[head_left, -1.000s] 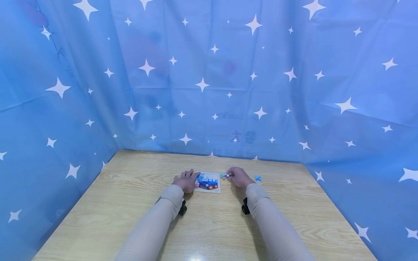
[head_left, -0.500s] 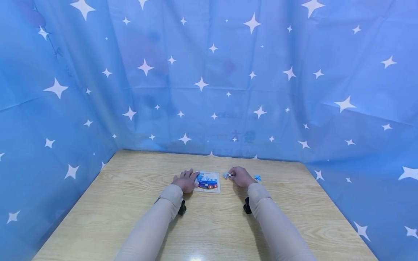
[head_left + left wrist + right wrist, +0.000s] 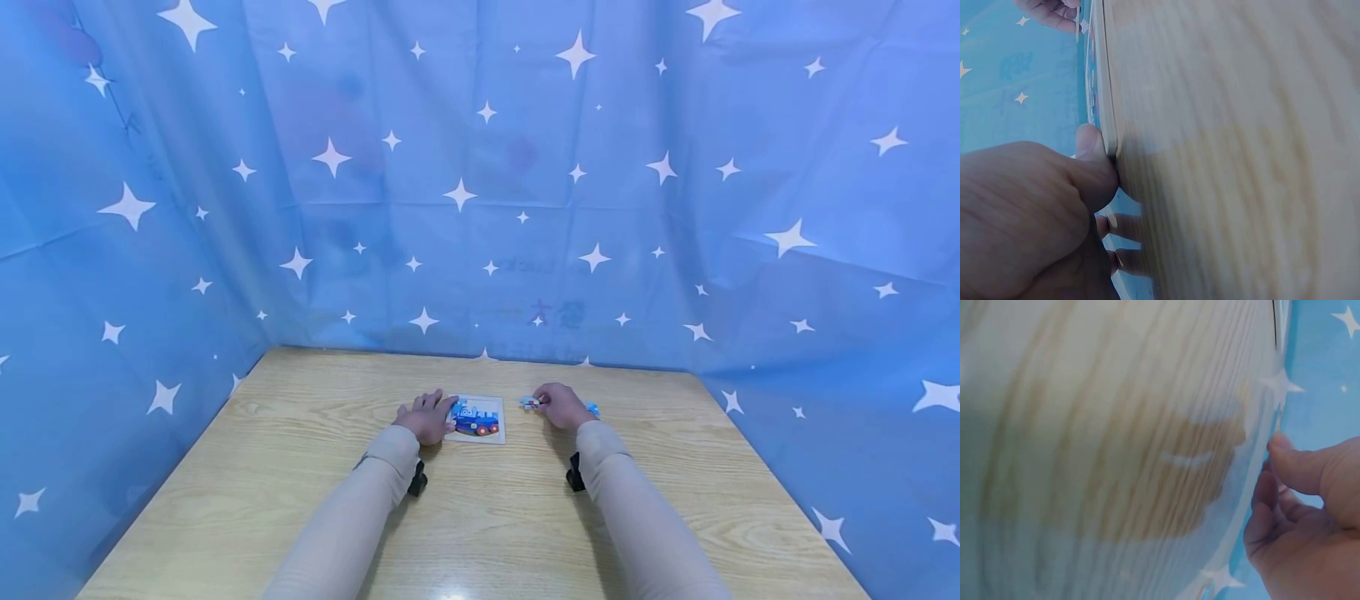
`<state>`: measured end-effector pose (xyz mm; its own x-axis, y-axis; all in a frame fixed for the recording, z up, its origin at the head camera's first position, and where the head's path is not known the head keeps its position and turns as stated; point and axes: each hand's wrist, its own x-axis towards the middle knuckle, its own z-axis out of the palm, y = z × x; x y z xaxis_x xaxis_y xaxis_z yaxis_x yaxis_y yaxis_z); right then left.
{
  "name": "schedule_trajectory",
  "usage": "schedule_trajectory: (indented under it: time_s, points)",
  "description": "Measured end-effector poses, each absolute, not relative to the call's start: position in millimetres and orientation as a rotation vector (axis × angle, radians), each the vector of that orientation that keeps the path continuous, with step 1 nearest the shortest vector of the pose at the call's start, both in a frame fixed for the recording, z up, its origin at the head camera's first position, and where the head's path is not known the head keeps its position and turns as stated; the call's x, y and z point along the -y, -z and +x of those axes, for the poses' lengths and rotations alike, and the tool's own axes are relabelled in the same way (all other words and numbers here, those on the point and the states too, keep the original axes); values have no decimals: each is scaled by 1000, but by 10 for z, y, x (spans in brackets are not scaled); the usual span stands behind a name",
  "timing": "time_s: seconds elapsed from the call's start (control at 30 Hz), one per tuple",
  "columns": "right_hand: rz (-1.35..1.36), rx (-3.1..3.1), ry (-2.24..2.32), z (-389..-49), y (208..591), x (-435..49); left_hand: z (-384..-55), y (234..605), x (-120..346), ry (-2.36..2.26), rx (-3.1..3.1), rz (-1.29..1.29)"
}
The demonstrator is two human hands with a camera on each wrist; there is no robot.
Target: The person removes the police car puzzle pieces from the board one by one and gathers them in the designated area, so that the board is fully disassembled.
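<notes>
A framed jigsaw puzzle point(image 3: 488, 437) with a picture of a blue train lies flat on the table. At its left side rests my left hand point(image 3: 426, 418), fingers spread; in the left wrist view its thumb point(image 3: 1089, 142) touches the board's edge point(image 3: 1109, 119). My right hand point(image 3: 561, 406) pinches a small puzzle piece point(image 3: 529, 403) of light blue with red, a little to the right of the board. In the right wrist view that piece shows only as a thin edge at the thumb tip point(image 3: 1280, 441). Another blue puzzle piece point(image 3: 593, 409) is partly hidden behind my right hand.
The pale wooden table point(image 3: 480, 533) spreads around the board and both hands. A blue curtain point(image 3: 450, 125) with white stars hangs behind the table and on both sides. Black wrist mounts point(image 3: 418, 479) sit below the sleeves.
My right hand has moved slightly right, away from the board, carrying the pinched puzzle piece. It now partly covers the other blue piece. My left hand stays in place.
</notes>
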<state>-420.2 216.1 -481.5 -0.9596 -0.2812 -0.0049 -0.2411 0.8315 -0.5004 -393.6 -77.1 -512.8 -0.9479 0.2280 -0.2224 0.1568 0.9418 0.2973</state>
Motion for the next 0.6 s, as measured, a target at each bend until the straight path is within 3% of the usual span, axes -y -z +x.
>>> schedule_trajectory:
  time_s: [0.6]
  points:
    - [-450,-2976,781,-4197,4796,-2337,-3917,5105,779,-419,-2846,295]
